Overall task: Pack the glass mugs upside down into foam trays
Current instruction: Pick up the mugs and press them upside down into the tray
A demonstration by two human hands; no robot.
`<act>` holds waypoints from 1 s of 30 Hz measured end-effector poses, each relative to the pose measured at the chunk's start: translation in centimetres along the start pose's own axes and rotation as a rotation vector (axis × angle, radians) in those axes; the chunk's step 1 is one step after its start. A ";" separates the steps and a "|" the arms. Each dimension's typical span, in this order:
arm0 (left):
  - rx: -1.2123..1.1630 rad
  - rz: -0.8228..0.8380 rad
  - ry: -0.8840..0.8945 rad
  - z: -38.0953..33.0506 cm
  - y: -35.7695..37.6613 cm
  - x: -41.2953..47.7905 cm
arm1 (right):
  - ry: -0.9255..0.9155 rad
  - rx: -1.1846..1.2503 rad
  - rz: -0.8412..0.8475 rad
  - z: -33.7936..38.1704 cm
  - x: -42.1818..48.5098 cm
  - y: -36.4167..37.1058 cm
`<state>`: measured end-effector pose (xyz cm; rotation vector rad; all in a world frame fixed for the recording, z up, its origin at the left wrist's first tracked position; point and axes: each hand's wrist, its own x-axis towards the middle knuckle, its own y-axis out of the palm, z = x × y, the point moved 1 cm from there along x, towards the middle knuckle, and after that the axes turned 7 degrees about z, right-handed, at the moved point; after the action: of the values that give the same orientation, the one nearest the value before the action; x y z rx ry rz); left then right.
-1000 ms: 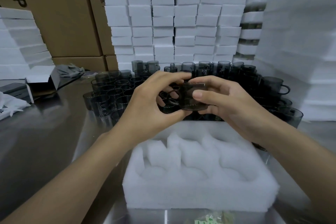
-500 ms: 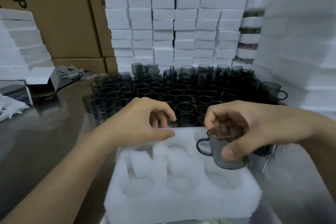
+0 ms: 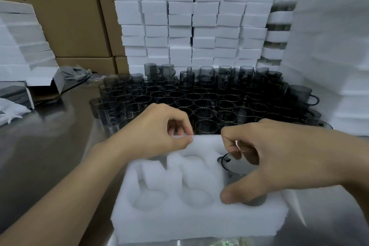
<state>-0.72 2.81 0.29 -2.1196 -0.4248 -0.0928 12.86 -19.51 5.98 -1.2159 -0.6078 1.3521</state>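
Gripping a smoky glass mug [image 3: 233, 166] in the right hand [image 3: 283, 154], fingers curled over the far side of its top ring and thumb pressed low against the near side. Held at the right end of a white foam tray [image 3: 179, 223], at the pocket nearest that end, with a small dark handle showing on the left. Hard to tell, under the palm, which way up or how deep in the foam. Seen bare in the near row: two round pockets, left and middle, parted by raised foam ribs.

At the tray's far rim, the left hand [image 3: 153, 132], knuckles up, fingers curled under, thumb tip touching the foam edge. Impossible to say whether pinching that edge or only resting against it. Set on a shiny metal worktop [image 3: 50, 156], long side toward the camera.

Just behind the tray, crowded rim to rim, dozens more dark mugs [image 3: 199, 102], mouths up, with a few standing higher along the back row. Behind and to the right of those, stacked white foam blocks [image 3: 199, 16]. To the left, brown cardboard cartons [image 3: 65, 16], a heap of grey cloth [image 3: 75, 73] and an open white box [image 3: 44, 80] on the worktop.
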 end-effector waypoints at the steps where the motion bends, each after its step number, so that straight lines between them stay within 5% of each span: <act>1: 0.003 0.003 -0.002 0.0 0.0 0.0 | -0.016 0.022 0.019 0.0 -0.4 -0.3; 11: 0.009 0.006 -0.015 -0.3 0.0 -0.1 | -0.077 0.040 0.151 0.0 -1.2 -0.7; 25: 0.004 0.003 0.014 0.4 0.3 0.1 | -0.139 0.097 0.108 -1.8 0.6 -0.7; 30: 0.024 -0.001 0.045 0.7 0.4 0.7 | -0.276 0.236 -0.201 -3.9 3.4 -1.2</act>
<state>-0.01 3.41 -0.29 -2.0901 -0.3986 -0.1355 17.54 -17.27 4.77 -0.7635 -0.7213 1.3863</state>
